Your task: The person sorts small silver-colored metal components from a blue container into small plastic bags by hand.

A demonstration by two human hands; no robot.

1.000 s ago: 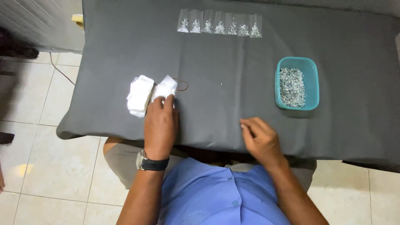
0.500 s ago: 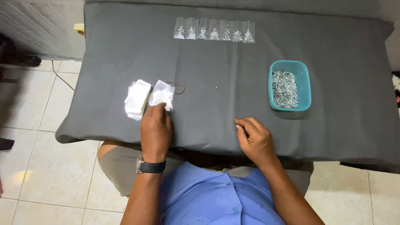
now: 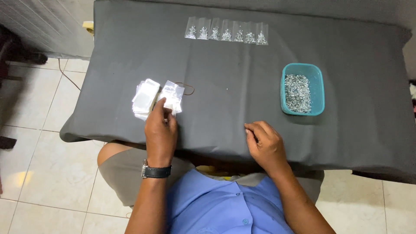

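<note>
Both hands sit near the front edge of the grey-covered table (image 3: 242, 86). From my feed, the left hand (image 3: 161, 132) pinches an empty clear plastic bag (image 3: 171, 96) off the bag stack (image 3: 145, 98) by the left edge, fingers closed on it. I see the right hand (image 3: 265, 145) loosely curled, apparently holding nothing. Filled bags (image 3: 227, 33) line the far edge; a teal tub of metal pins (image 3: 301, 89) stands within right-hand reach.

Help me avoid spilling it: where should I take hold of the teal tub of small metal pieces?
Probably grip the teal tub by its two long side walls just under the rim, coming straight down from above. It sits flat and open-topped on the grey cloth, clear of both hands, holding loose metal pieces.
</note>
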